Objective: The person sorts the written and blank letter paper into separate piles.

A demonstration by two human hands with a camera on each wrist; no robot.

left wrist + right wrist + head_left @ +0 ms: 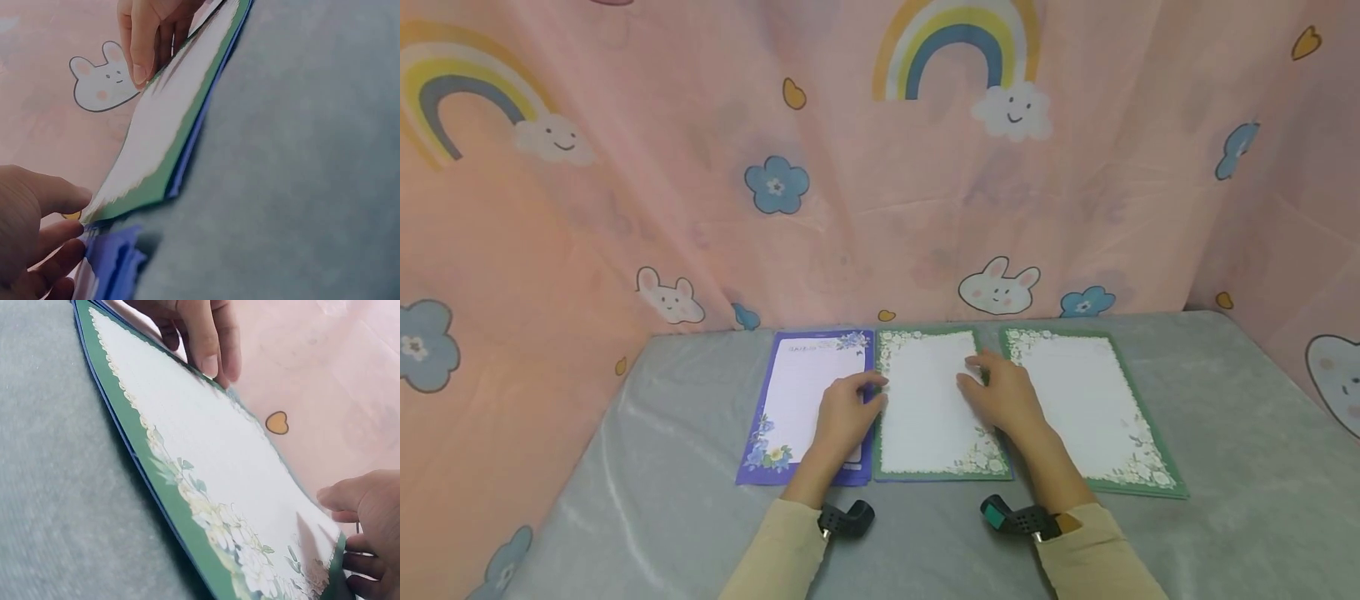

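Observation:
Three lots of bordered paper lie side by side on the grey cloth. A green-bordered floral sheet (925,408) is in the middle, with blue-purple edges showing beneath it in both wrist views. My left hand (844,412) is at its left edge, thumb and fingers apart, partly over the purple-bordered paper (805,375). At the right edge of the middle sheet is my right hand (1006,398), its fingers loosely bent. More green-bordered sheets (1067,392) lie to the right of it. Neither hand plainly grips a sheet; exact fingertip contact is hard to tell.
Grey plush cloth (647,467) covers the table. A pink curtain (865,208) with rainbows, rabbits and flowers stands close behind the papers and continues along both sides. Black wrist cameras (850,520) sit at both cuffs.

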